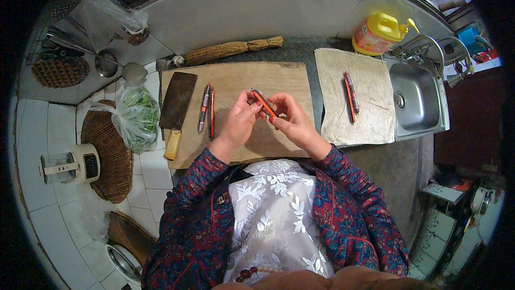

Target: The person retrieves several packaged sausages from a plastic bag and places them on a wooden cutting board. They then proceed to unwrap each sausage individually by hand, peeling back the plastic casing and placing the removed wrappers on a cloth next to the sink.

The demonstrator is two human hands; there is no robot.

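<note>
Between my two hands I hold one orange-and-black pen (264, 104), tilted above a wooden cutting board (277, 145). My left hand (241, 119) grips its upper end with thumb and fingers, and my right hand (295, 119) grips the lower end. To the left on the board lie two similar pens, a dark printed one (204, 109) and an orange-and-black one (212, 113). A cleaver (179, 103) with a pale handle rests at the board's left edge. Two more pens (351, 97) lie side by side on a beige cloth (334, 129) to the right.
Behind the board lies a straw brush (233, 50). A yellow detergent jug (374, 34) stands beside the steel sink (418, 107). On the left are a plastic bag of green vegetables (138, 119), a woven mat (105, 157), a blender-like appliance (86, 164) and hanging ladles (106, 63).
</note>
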